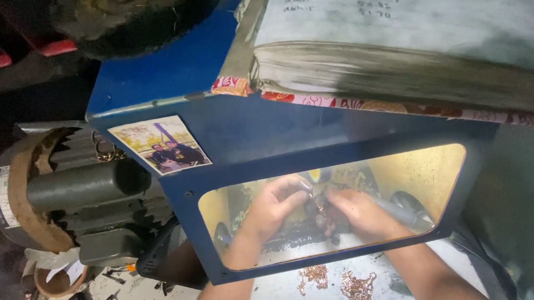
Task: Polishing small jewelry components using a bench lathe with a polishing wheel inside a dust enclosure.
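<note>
A small chain-like metal piece (317, 203) was held between both hands, inside the blue box (230, 137) and behind its clear window (427, 178). The left hand (276, 201) pinched the upper end of the piece with its fingertips. The right hand (358, 212) was closed around the lower part, and a grey handpiece (398, 211) lay along this hand toward the right side of the window. What exactly the piece was, I could not tell, because the window was hazy and yellow-lit. Both forearms entered the box from below.

Under the box, on the pale worktop (274, 295) near its front edge, lay two little heaps of copper-coloured chain scraps (356, 287). On the sloped face of the box, left of the window, a photo print (160, 145) was stuck. On top of the box rested a thick open ledger (407, 45) with handwritten pages, and a strip of patterned tape (313, 100) ran along the edge beneath it.

At the left of the box stood a grey electric motor (68, 191) with a worn brown wheel (23, 199) on its shaft. Below the motor, at the left part of the worktop, lay small tools (113, 298).
</note>
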